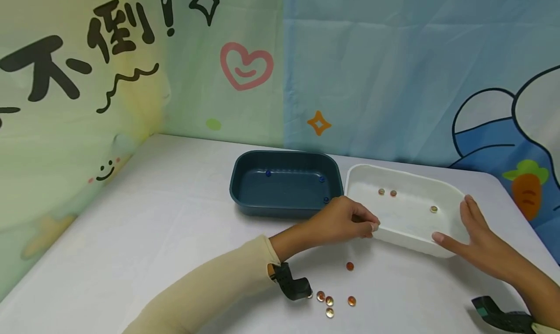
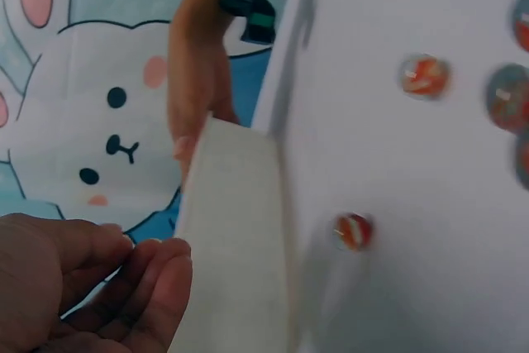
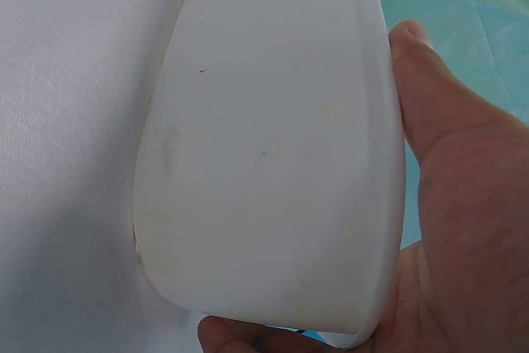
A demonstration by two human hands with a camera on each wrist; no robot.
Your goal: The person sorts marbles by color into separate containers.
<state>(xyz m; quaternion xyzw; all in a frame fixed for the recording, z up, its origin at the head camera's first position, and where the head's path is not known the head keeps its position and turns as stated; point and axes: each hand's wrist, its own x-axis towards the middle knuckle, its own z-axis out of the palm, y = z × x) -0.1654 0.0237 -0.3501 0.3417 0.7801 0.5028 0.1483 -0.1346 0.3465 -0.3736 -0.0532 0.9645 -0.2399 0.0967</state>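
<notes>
A white tray [image 1: 420, 240] stands on the table with 3 small glass marbles [image 1: 433, 209] inside. My right hand [image 1: 485, 241] grips its right end, thumb at the near rim and other fingers round the end wall; in the right wrist view a fingertip [image 3: 221, 333] shows past the tray's corner. My left hand [image 1: 343, 220] is at the tray's near-left rim, fingers curled and tips close together. Whether anything small sits between those tips is hidden. Nearer to me, several orange-swirled marbles [image 1: 352, 301] lie loose on the table.
Left of the white tray, close beside it, stands a dark blue tray [image 1: 280, 211] holding 3 blue marbles [image 1: 268, 173]. Both rest on a white-covered table [image 1: 153, 227]. A printed cloth backdrop [image 1: 385, 81] hangs behind and along the left side.
</notes>
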